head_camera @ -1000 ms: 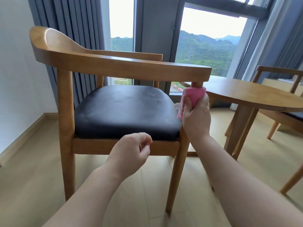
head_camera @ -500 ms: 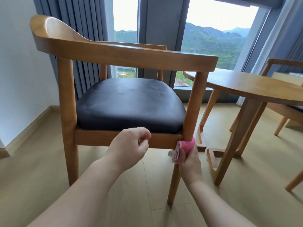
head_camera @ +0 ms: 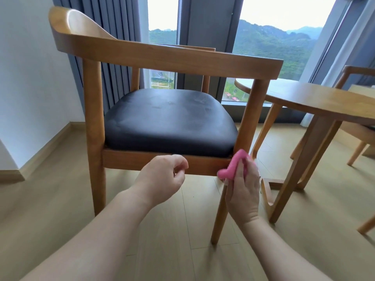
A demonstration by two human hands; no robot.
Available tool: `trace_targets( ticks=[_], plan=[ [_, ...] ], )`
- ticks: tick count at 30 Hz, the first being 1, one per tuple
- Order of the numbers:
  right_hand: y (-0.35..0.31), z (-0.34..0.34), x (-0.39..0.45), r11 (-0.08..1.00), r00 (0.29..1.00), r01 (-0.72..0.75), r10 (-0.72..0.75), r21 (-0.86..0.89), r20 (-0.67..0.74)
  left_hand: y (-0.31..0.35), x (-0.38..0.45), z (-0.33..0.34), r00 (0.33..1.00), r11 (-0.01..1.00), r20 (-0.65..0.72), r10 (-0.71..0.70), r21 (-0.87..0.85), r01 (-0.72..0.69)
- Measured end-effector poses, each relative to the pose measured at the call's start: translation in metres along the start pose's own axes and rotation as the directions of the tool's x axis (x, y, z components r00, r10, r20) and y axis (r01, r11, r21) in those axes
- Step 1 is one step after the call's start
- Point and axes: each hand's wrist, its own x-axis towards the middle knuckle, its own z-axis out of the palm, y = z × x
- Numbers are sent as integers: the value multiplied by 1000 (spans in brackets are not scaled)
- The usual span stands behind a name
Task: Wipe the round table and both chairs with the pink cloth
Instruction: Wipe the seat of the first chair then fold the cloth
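The near chair (head_camera: 162,57) is smooth honey-coloured wood with a curved back rail, round legs and a padded black leather-like seat (head_camera: 168,120); a second wooden chair (head_camera: 354,75) shows partly at the right, beyond the one round wooden tabletop (head_camera: 316,100), so two chairs and one table are in view. The right hand (head_camera: 242,191) curls its grip around the soft, bunched pink cloth (head_camera: 233,166), pressing it at the corner where the seat's front rail meets the right front leg. The left hand (head_camera: 162,179) hangs loosely curled just before that rail, holding nothing, with bare pale plank floor (head_camera: 172,230) below the chair and between chair and table legs.
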Motion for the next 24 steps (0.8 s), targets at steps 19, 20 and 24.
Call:
trace_targets(
  ticks=[19,20,24],
  plan=[
    [10,33,11,731,764,636,-551,-247,336,-65,-42,-43,974,996,210,-83,40,76],
    [4,37,11,724,755,648,-569,-237,327,-69,-45,-47,969,995,225,-103,37,97],
    [-31,52,18,685,695,707,-629,-174,349,-87,-56,-63,938,977,273,-213,60,205]
  ],
)
